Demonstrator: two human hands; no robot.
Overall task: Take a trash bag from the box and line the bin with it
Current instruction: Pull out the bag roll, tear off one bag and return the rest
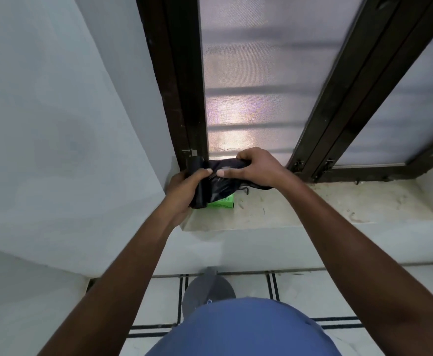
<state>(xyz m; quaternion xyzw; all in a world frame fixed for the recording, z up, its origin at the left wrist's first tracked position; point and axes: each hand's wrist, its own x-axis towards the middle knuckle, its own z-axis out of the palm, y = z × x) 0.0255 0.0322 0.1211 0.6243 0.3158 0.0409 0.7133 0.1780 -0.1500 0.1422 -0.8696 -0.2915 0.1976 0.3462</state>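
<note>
Pale stone window sill (313, 209), scuffed w/ dark marks, below the dark window frame. Green box (223, 201) sits directly on it at the left end, near the wall corner, partly hidden. Probably cardboard; print too small to read.

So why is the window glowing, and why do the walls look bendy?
In the head view, daylight glows through the frosted window, brightest just above the hands; the wide lens bends the window frame and wall; the black trash bag looks slightly blurred.
</note>
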